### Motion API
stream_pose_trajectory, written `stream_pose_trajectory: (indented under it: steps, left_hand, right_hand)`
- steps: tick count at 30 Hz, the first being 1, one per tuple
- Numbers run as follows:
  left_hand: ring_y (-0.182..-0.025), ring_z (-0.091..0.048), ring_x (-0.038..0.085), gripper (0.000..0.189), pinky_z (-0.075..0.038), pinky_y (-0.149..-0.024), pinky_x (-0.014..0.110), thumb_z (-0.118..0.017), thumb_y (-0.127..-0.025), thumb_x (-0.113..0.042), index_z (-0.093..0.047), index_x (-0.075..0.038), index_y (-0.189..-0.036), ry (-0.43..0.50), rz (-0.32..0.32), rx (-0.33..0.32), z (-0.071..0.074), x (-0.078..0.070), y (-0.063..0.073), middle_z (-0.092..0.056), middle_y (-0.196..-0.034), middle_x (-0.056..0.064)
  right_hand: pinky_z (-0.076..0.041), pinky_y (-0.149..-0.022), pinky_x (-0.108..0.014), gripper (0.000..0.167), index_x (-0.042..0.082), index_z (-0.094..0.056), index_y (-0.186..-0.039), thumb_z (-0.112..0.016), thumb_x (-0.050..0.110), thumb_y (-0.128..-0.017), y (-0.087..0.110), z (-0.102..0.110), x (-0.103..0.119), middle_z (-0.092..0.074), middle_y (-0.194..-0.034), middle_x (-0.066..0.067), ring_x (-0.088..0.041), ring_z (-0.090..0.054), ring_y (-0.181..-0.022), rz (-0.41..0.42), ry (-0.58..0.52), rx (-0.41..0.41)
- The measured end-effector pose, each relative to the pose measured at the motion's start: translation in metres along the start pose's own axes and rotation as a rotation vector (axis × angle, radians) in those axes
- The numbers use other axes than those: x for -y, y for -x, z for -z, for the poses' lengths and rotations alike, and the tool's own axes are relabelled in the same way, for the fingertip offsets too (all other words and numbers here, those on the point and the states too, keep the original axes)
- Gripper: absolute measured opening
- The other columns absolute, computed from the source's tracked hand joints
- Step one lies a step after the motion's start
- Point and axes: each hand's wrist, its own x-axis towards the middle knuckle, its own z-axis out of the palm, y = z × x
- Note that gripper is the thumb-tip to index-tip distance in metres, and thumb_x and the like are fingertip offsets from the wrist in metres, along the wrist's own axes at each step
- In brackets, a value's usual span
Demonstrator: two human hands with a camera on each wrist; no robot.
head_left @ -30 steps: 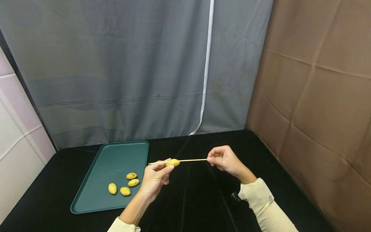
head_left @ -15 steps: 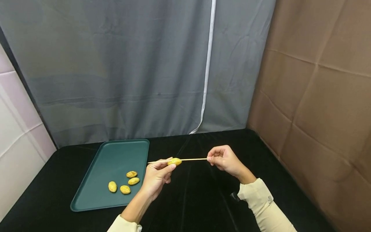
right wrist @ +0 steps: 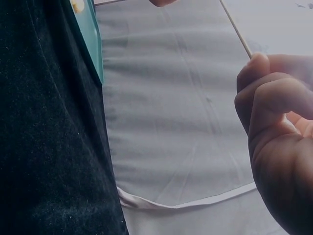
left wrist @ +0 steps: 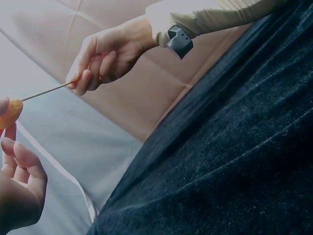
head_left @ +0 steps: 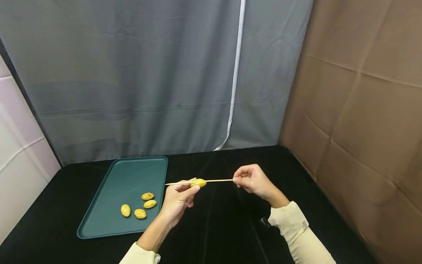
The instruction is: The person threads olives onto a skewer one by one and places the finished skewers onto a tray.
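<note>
While the right hand (head_left: 252,180) pinches one end of the wooden skewer (head_left: 215,180), the left hand (head_left: 178,198) pinches a yellow nugget (head_left: 198,183) threaded mid-stick; judging by this, the next move calls for sliding it toward the right hand.

Thin pale wooden skewer (head_left: 214,180), smooth matt green plastic tray (head_left: 108,205), napped black velvety tablecloth (head_left: 230,227), creased grey cloth curtain (head_left: 148,73)
</note>
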Motion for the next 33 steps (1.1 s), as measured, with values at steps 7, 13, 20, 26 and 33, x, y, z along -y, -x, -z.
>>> stream_pose_trajectory:
  steps: [7, 13, 20, 26, 33]
  left_hand:
    - [-0.052, -0.041, 0.01, 0.027, -0.038, -0.048, 0.02, -0.068, -0.087, 0.007, -0.078, -0.016, -0.096, 0.012, -0.011, -0.001, 0.001, -0.003, 0.0, -0.067, -0.076, -0.001]
    - [-0.052, -0.041, 0.01, 0.024, -0.038, -0.048, 0.02, -0.068, -0.087, 0.007, -0.077, -0.013, -0.097, 0.015, 0.006, -0.005, 0.0, -0.004, 0.001, -0.067, -0.077, 0.0]
    - [-0.051, -0.039, 0.01, 0.026, -0.037, -0.047, 0.02, -0.067, -0.086, 0.009, -0.076, -0.014, -0.095, 0.031, 0.006, -0.003, -0.001, -0.002, 0.001, -0.068, -0.078, 0.0]
    - [-0.051, -0.04, 0.01, 0.026, -0.038, -0.048, 0.019, -0.067, -0.087, 0.007, -0.077, -0.015, -0.095, 0.015, -0.006, 0.024, -0.001, -0.002, 0.001, -0.069, -0.078, -0.001]
    - [-0.051, -0.04, 0.009, 0.027, -0.038, -0.048, 0.019, -0.069, -0.087, 0.005, -0.078, -0.02, -0.091, 0.02, -0.014, 0.038, 0.0, -0.001, 0.001, -0.07, -0.08, -0.002]
  right_hand:
    - [-0.024, -0.037, -0.018, 0.013, -0.022, -0.054, -0.086, -0.059, -0.01, -0.09, -0.004, -0.005, 0.002, -0.057, -0.063, -0.003, -0.002, -0.034, -0.042, 0.014, -0.026, 0.009]
    - [-0.025, -0.037, -0.018, 0.011, -0.02, -0.056, -0.086, -0.06, -0.01, -0.09, -0.003, -0.008, 0.003, -0.056, -0.064, -0.001, -0.002, -0.035, -0.042, 0.031, 0.004, 0.002]
    - [-0.025, -0.037, -0.017, 0.012, -0.02, -0.056, -0.086, -0.06, -0.009, -0.09, -0.003, -0.008, 0.003, -0.054, -0.063, -0.007, -0.002, -0.034, -0.042, 0.037, 0.004, 0.009]
    - [-0.026, -0.037, -0.016, 0.012, -0.019, -0.056, -0.085, -0.06, -0.009, -0.09, -0.005, -0.01, 0.005, -0.055, -0.063, -0.003, -0.002, -0.035, -0.042, 0.039, 0.007, 0.012]
    - [-0.026, -0.036, -0.017, 0.012, -0.019, -0.056, -0.085, -0.059, -0.009, -0.09, -0.007, -0.013, 0.004, -0.055, -0.063, -0.004, -0.002, -0.034, -0.042, 0.034, 0.004, 0.022]
